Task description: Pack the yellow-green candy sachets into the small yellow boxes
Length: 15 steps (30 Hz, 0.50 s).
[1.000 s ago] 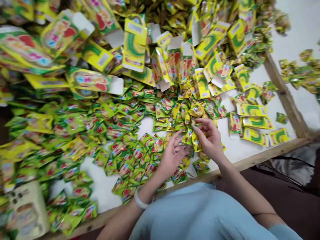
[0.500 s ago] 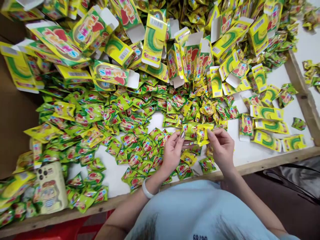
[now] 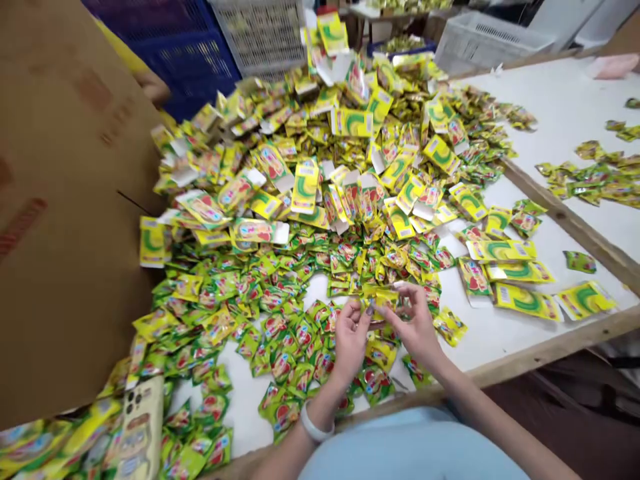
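My left hand (image 3: 350, 337) and my right hand (image 3: 415, 323) are close together over the front of a white table (image 3: 505, 337). Both pinch a small bunch of yellow-green candy sachets (image 3: 384, 298) between the fingertips. Under and around the hands lies a spread of many loose sachets (image 3: 280, 333). Behind them is a heap of flat yellow cartons (image 3: 345, 187) with open white flaps. A white bangle (image 3: 313, 427) is on my left wrist.
A large brown cardboard sheet (image 3: 65, 220) stands at the left. A phone in a printed case (image 3: 140, 427) lies at the front left. Blue and white plastic crates (image 3: 260, 33) stand at the back. A wooden rail (image 3: 570, 223) borders a second table with more sachets (image 3: 595, 173).
The view has tilted up and now shows the crates and the far tables. My hands stay together on the sachets, which have gone from spread flat between them to bunched at the fingertips.
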Available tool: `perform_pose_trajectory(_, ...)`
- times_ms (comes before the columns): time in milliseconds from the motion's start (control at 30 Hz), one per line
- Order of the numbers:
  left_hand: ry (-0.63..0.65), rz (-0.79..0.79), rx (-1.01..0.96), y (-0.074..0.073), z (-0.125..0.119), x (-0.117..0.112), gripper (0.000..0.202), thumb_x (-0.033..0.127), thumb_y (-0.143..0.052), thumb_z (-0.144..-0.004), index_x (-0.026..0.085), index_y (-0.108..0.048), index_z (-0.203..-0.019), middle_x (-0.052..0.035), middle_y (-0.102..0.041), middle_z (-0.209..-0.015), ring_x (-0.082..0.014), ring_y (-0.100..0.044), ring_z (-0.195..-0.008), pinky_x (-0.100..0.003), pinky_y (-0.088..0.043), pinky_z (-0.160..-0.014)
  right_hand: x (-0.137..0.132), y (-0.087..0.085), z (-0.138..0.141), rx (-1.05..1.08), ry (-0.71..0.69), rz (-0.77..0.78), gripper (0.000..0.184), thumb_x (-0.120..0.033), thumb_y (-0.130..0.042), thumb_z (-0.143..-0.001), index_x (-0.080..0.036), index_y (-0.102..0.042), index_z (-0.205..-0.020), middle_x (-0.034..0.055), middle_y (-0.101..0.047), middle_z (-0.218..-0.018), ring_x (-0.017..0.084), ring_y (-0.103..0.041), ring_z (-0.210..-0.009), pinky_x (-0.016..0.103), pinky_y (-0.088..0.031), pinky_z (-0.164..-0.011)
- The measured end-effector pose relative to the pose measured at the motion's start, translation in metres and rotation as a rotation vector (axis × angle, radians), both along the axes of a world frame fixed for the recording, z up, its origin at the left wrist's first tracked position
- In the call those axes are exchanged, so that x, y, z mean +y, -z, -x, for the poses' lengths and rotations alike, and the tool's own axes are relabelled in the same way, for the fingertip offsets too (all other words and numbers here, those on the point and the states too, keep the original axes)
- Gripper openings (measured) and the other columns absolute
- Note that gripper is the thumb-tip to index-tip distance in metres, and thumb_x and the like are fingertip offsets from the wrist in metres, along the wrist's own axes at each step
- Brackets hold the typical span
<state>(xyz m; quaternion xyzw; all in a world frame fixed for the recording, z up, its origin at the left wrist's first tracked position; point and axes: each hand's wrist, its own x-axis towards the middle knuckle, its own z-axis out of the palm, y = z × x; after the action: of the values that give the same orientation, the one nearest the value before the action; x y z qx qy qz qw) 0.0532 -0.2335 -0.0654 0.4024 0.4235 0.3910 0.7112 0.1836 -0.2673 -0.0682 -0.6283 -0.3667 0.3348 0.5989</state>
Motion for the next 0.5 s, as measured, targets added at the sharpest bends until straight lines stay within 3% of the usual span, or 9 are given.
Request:
perform_pose_trajectory(67, 0.035, -0.127, 0.089, 0.001, 0.002, 0.002, 0.039, 0.054, -0.071, -0.08, 0.019, -0.055, -0.084, -0.0018, -0.064, -0.08, -0.0188, -0.066, -0.078, -0.032, -0.058, -0.072, 0.001, 0.001, -0.007, 0.284, -0.185, 0.072, 0.043, -0.045, -0.08, -0.074, -0.024, -0.063, -0.108, 0.0075, -0.065, -0.115, 0.02, -0.064, -0.097, 0.031, -0.056, -0.075)
perform_pose_trajectory(167, 0.154, -0.499, 0.317, -0.011, 0.01, 0.023, 0.025, 0.043, -0.066, -0.088, 0.018, -0.066, -0.09, -0.0082, -0.067, -0.097, -0.023, -0.065, -0.096, -0.037, -0.055, -0.086, -0.002, 0.003, -0.026, 0.485, -0.384, 0.108, 0.042, -0.052, -0.078, -0.074, -0.02, -0.07, -0.1, 0.0081, -0.073, -0.1, 0.021, -0.07, -0.083, 0.035, -0.059, -0.073)
perform_pose_trajectory(233, 0.231, -0.771, 0.467, -0.03, 0.015, 0.055, 0.022, 0.035, -0.057, -0.094, 0.02, -0.07, -0.103, -0.01, -0.067, -0.109, -0.0248, -0.063, -0.109, -0.042, -0.05, -0.1, -0.008, 0.005, -0.043, 0.478, -0.309, 0.101, 0.043, -0.053, -0.081, -0.07, -0.019, -0.072, -0.095, 0.0068, -0.074, -0.086, 0.02, -0.07, -0.069, 0.034, -0.059, -0.065)
perform_pose_trajectory(300, 0.165, -0.988, 0.614, -0.053, 0.015, 0.097, 0.027, 0.028, -0.051, -0.095, 0.019, -0.068, -0.114, -0.0096, -0.066, -0.12, -0.0252, -0.058, -0.123, -0.043, -0.041, -0.111, -0.016, 0.01, -0.062, 0.447, -0.194, 0.102, 0.047, -0.054, -0.085, -0.065, -0.018, -0.073, -0.092, 0.0049, -0.072, -0.074, 0.018, -0.066, -0.056, 0.03, -0.056, -0.053)
perform_pose_trajectory(400, 0.157, -1.065, 0.673, -0.082, 0.007, 0.163, 0.033, 0.011, -0.049, -0.092, 0.017, -0.066, -0.119, -0.0073, -0.055, -0.142, -0.0268, -0.032, -0.148, -0.046, -0.02, -0.122, -0.029, 0.025, -0.087, 0.451, -0.047, 0.133, 0.054, -0.056, -0.089, -0.056, -0.017, -0.072, -0.089, 0.0034, -0.07, -0.067, 0.015, -0.061, -0.047, 0.024, -0.045, -0.039)
perform_pose_trajectory(500, 0.23, -1.089, 0.709, -0.093, -0.005, 0.206, 0.035, -0.003, -0.061, -0.076, 0.013, -0.07, -0.106, -0.0073, -0.062, -0.133, -0.03, -0.033, -0.148, -0.047, -0.018, -0.122, -0.044, 0.045, -0.103, 0.523, 0.076, 0.172, 0.051, -0.05, -0.09, -0.055, -0.018, -0.069, -0.088, 0.003, -0.07, -0.066, 0.016, -0.062, -0.047, 0.023, -0.042, -0.036)
